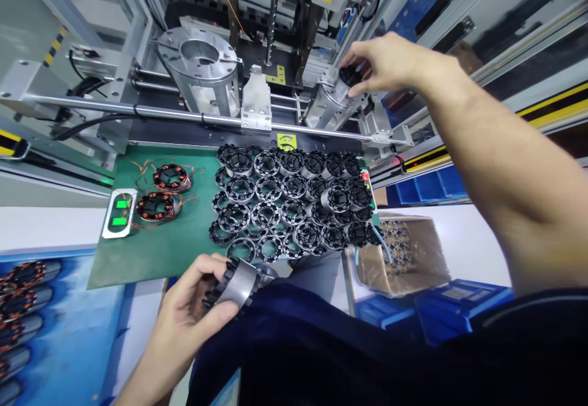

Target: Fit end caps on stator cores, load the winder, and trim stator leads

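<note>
Held between the thumb and fingers of my left hand (197,308) is a motor stator core (239,285), a silver ring with black plastic teeth, tilted in front of my body. My right hand (383,66) reaches to the right metal cylinder fixture (326,109), its fingers closed around a black toothed stator core (350,75) at the fixture's top. Part of that core is hidden by the fingers. Rows of stacked stator cores (267,188) cover the right side of the green mat (193,259). Two copper-wound stators (171,177) lie on the mat's left.
A larger metal cylinder (199,63) stands left behind a horizontal rail (184,118). A white two-button panel (119,213) lies at the mat's left. Wound stators fill a blue tray (87,332) at lower left. A cardboard box (422,247) and blue bins (459,308) sit at right.
</note>
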The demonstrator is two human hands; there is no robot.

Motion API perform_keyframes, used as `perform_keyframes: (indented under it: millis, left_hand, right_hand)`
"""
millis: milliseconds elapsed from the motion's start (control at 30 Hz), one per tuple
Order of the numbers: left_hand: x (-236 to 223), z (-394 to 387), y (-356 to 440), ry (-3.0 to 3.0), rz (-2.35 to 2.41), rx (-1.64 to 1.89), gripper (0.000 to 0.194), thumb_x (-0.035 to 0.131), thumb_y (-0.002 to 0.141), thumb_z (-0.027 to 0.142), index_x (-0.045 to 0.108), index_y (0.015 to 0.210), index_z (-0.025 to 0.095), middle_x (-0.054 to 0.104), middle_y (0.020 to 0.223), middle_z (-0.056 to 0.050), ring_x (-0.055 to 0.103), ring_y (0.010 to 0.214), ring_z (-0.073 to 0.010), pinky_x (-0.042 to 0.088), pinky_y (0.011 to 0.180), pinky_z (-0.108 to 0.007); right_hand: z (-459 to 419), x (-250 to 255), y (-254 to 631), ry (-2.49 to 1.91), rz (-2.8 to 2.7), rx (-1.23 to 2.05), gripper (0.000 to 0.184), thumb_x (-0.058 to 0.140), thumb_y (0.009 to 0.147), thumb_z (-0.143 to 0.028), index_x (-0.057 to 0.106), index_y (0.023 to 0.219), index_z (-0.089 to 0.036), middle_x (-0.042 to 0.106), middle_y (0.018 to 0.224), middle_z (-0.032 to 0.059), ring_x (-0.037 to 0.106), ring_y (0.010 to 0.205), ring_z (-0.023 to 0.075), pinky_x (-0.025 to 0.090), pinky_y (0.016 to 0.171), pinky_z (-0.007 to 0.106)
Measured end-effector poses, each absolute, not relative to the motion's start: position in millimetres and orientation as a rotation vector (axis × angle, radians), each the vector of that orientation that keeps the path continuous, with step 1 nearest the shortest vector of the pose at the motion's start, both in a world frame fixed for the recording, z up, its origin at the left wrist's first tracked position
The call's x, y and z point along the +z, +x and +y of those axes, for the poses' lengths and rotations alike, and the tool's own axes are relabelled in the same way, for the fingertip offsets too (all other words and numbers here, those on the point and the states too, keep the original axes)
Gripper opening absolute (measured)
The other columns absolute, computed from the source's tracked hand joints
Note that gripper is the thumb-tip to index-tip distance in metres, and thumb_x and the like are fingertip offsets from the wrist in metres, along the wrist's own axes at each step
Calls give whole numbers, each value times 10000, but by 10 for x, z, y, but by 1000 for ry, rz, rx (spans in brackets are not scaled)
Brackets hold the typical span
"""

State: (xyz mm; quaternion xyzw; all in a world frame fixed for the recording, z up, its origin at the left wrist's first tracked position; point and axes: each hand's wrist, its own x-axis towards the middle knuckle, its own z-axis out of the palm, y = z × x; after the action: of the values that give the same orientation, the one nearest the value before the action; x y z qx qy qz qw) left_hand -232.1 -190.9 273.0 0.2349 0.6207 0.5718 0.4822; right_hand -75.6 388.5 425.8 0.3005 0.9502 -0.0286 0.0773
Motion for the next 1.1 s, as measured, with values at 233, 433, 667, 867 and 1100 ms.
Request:
perform_keyframes:
  millis: [233, 433, 667, 867, 1100]
  left_hand:
    - [2763, -1788, -2427, 571, 1296, 1552, 655, 1031, 896, 650, 626, 1283, 310, 773, 1120, -29, 761, 908, -190, 591, 747, -228]
    - [3072, -1492, -2421, 656, 1062, 1662, 709, 1039, 885, 696, 598, 1272, 298, 684, 1042, 30, 720, 820, -129, 582, 693, -213]
    - [3238, -1344, -2317, 574, 1035, 1577, 786, 934, 899, 871, 532, 1262, 302, 651, 920, 55, 713, 700, -151, 570, 614, -271]
    - [3188, -1341, -2282, 502, 964, 1559, 753, 951, 896, 828, 546, 1253, 303, 767, 1027, 55, 770, 779, -145, 616, 649, -259]
    - [3120, -1363, -2340, 312, 787, 1530, 704, 786, 1021, 859, 731, 1348, 239, 890, 1254, -79, 900, 1072, -290, 757, 773, -377]
  right_hand:
    - [3354, 3578, -516, 952, 2856, -56, 1174, 862, 1122, -386, 122, 1928, 40, 44, 2004, 373, 116, 1920, 494, 211, 1565, 635]
    - [2697, 3889, -634, 672, 3170, -327, 1139, 939, 1015, -638, 404, 1923, -207, 346, 2003, 207, 274, 1876, 533, 173, 1565, 698]
    - [830, 4239, -727, -162, 3011, -1091, 693, 904, 1035, -683, 745, 1662, -436, 865, 1436, 9, 843, 1213, 301, 677, 1120, 479]
    - [700, 4115, -832, 47, 2727, -1446, 492, 980, 968, -627, 845, 1395, -424, 847, 1264, 1, 784, 1039, 281, 684, 927, 479]
    - [589, 4106, -989, 75, 2969, -1245, 387, 972, 957, -619, 788, 1262, -468, 805, 1284, -22, 769, 1083, 314, 652, 918, 531]
